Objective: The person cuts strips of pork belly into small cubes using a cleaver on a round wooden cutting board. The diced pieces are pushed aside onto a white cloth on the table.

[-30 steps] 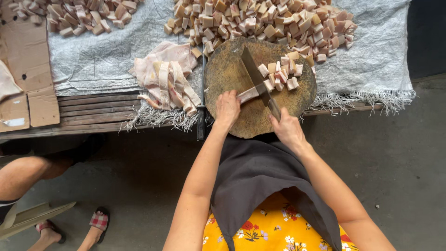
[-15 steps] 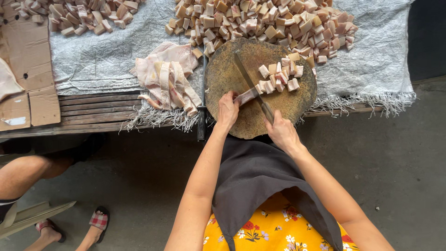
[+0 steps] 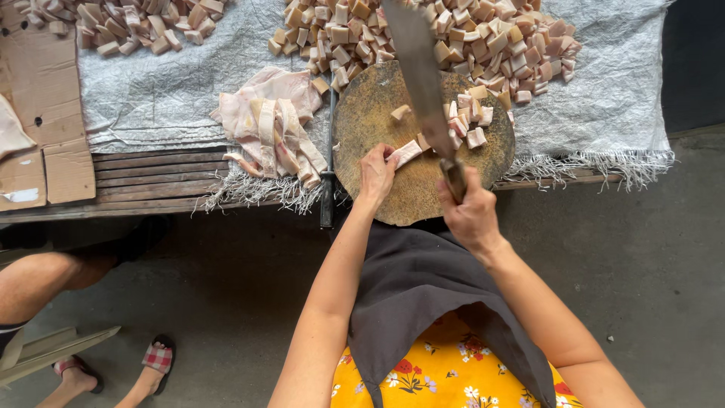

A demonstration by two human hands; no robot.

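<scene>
1. Wooden round chopping block point(image 3: 377, 121), head view: the left hand point(image 3: 375, 172) pins a pork strip point(image 3: 405, 153) at its centre, and the right hand point(image 3: 470, 215) is clenched around a raised cleaver point(image 3: 417, 68). Best to keep the fingertips curled back from the blade's path.
2. Flattened brown cardboard point(image 3: 34, 136) lies far left on the bench; no labels are legible.

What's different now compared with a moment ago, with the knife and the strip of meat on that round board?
The right hand has lifted the cleaver off the round chopping board; its blade now points up and away instead of lying across the strip. The left hand still pins the meat strip, which looks shorter. The cut cubes on the board, the pile of strips and the heap of cubes behind have stayed put.
</scene>
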